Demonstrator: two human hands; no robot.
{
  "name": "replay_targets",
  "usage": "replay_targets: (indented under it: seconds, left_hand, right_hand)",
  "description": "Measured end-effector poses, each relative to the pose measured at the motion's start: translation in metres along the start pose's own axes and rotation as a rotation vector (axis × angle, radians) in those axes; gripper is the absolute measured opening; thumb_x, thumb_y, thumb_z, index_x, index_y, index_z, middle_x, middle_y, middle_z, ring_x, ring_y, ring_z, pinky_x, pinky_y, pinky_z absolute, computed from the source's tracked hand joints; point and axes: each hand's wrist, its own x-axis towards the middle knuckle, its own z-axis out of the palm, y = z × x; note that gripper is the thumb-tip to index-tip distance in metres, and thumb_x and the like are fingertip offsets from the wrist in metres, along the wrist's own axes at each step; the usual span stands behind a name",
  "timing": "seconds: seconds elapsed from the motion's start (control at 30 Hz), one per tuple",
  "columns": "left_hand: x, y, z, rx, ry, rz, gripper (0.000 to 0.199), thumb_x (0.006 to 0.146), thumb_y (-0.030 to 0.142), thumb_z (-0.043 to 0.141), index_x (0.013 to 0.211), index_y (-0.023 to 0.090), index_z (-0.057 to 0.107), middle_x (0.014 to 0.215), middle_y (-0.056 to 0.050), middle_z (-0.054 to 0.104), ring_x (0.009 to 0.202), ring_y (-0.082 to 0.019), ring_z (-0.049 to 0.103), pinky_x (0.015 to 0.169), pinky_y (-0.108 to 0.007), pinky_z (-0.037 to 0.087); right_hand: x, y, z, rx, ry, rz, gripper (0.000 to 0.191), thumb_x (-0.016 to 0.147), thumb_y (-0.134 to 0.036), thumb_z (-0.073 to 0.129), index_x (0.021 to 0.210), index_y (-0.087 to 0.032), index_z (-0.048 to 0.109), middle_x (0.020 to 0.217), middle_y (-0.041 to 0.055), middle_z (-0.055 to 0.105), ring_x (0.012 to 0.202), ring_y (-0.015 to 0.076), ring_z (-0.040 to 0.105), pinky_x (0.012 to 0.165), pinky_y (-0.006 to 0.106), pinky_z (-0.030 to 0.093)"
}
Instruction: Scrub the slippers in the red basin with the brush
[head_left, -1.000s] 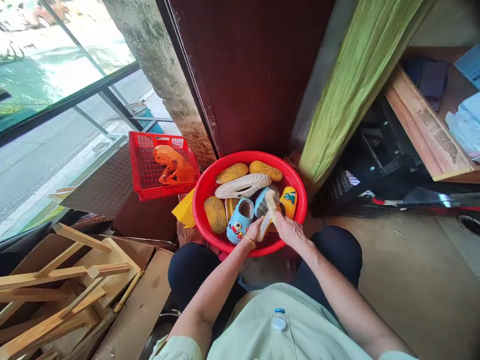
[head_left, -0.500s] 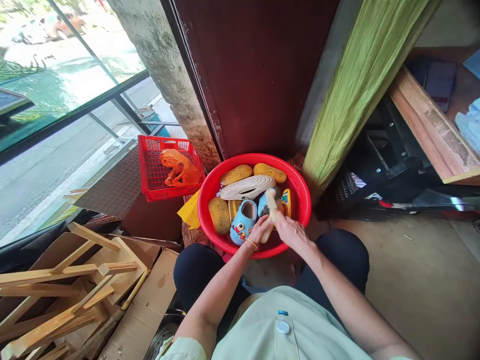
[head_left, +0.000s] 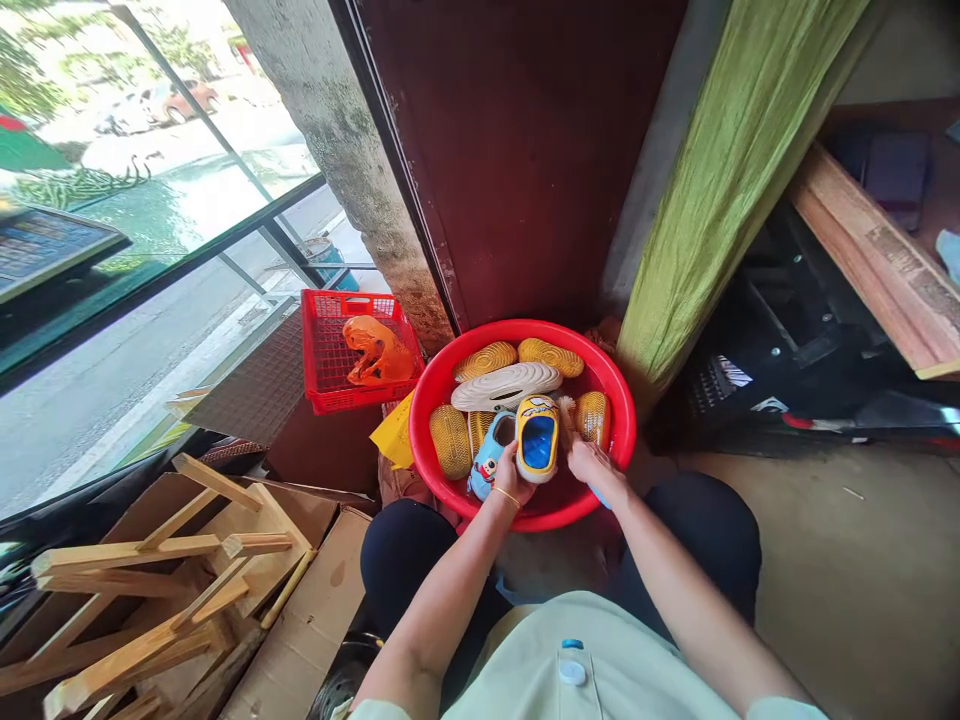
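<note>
My left hand (head_left: 515,482) grips a yellow clog (head_left: 553,425) with a blue inside, its opening facing up, over a red basin (head_left: 421,420). In my right hand (head_left: 589,465) is a scrub brush (head_left: 568,413) with pale bristles pointing up, just beside the clog; its handle is mostly hidden by my fingers. A light blue clog (head_left: 484,470) with a cartoon face leans in the basin by my left hand. Behind it lies a pale ridged-soled shoe (head_left: 504,387). Several yellow-soled shoes, such as one at the left (head_left: 450,442), rest sole up around it.
A red plastic crate (head_left: 319,390) holding an orange bag (head_left: 371,350) stands left of the basin. Wooden stools (head_left: 150,550) and cardboard (head_left: 322,580) lie at the lower left. A green curtain (head_left: 690,200) hangs right of the dark red door (head_left: 525,150).
The yellow clog has come up in my left hand, its opening now facing me. My right hand and the brush have moved right, apart from it. The view has shifted slightly.
</note>
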Motion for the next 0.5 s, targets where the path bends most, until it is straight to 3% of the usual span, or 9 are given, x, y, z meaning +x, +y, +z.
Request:
replay_targets:
  seconds: [0.13,0.2,0.27,0.37,0.43,0.5]
  left_hand:
    - [0.006,-0.008,0.003,-0.059,0.109,0.063,0.050,0.096,0.052,0.056,0.127,0.014,0.065,0.103,-0.012,0.077,0.090,-0.024,0.074,0.077,-0.035,0.062]
    - [0.008,-0.010,0.003,-0.049,0.093,0.062,0.047,0.093,0.045,0.065,0.132,0.018,0.063,0.104,-0.009,0.077,0.085,-0.020,0.074,0.075,-0.030,0.061]
    - [0.011,-0.011,0.002,-0.052,0.063,0.055,0.047,0.090,0.032,0.071,0.134,0.020,0.060,0.101,-0.006,0.077,0.079,-0.017,0.073,0.073,-0.027,0.060]
    - [0.013,-0.008,-0.003,-0.093,0.051,0.009,0.038,0.089,0.021,0.067,0.127,0.018,0.062,0.091,-0.005,0.076,0.070,-0.014,0.071,0.068,-0.024,0.058]
    - [0.012,-0.006,-0.007,-0.076,0.051,-0.054,0.034,0.088,0.020,0.066,0.122,0.017,0.063,0.085,-0.004,0.075,0.066,-0.014,0.070,0.063,-0.023,0.057]
    - [0.009,-0.005,-0.011,-0.006,0.044,-0.085,0.035,0.085,0.021,0.069,0.119,0.018,0.063,0.082,-0.004,0.074,0.064,-0.015,0.069,0.059,-0.023,0.055]
  right_hand:
    - [-0.007,0.004,-0.008,0.074,0.063,-0.050,0.053,0.104,-0.030,0.031,0.154,-0.015,0.041,0.131,0.0170,0.070,0.112,0.0233,0.071,0.093,0.031,0.053]
    - [-0.025,0.007,-0.005,0.153,0.177,-0.142,0.059,0.105,-0.036,0.030,0.160,-0.015,0.031,0.143,0.0162,0.063,0.118,0.0228,0.068,0.096,0.029,0.054]
    - [-0.048,0.009,0.005,0.212,0.271,-0.276,0.062,0.104,-0.039,0.034,0.161,-0.015,0.031,0.147,0.0163,0.059,0.124,0.0250,0.065,0.098,0.032,0.054]
    - [-0.071,0.007,0.017,0.134,0.215,-0.412,0.056,0.103,-0.037,0.036,0.156,-0.019,0.043,0.138,0.0144,0.066,0.118,0.0263,0.068,0.094,0.034,0.056]
    - [-0.066,0.003,0.012,0.047,0.162,-0.390,0.053,0.103,-0.034,0.037,0.153,-0.022,0.046,0.129,0.0118,0.072,0.110,0.0249,0.071,0.089,0.032,0.056]
    - [-0.046,0.000,-0.007,-0.008,0.143,-0.292,0.051,0.103,-0.032,0.038,0.153,-0.024,0.047,0.118,0.0097,0.076,0.103,0.0235,0.072,0.085,0.030,0.055]
